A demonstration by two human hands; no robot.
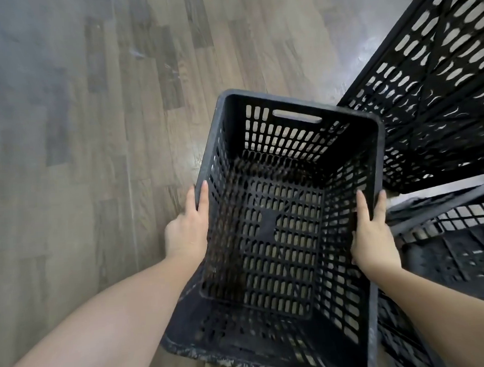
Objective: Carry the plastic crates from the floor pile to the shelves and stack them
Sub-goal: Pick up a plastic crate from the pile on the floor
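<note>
Wood-patterned floor (71, 142) fills the left side. The left hand (185, 232) takes the left rim of a black slotted crate (269, 232), thumb inside the wall, its grip closed on that edge. The crate sits open side up at centre frame, above the floor. The right hand (372, 232) pinches the right rim the same way. Just beside it, at right, two more black crates (439, 91) lie tipped.

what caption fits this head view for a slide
Both hands, left hand and right hand, grip an empty black crate by its side rims above a wood floor.
</note>
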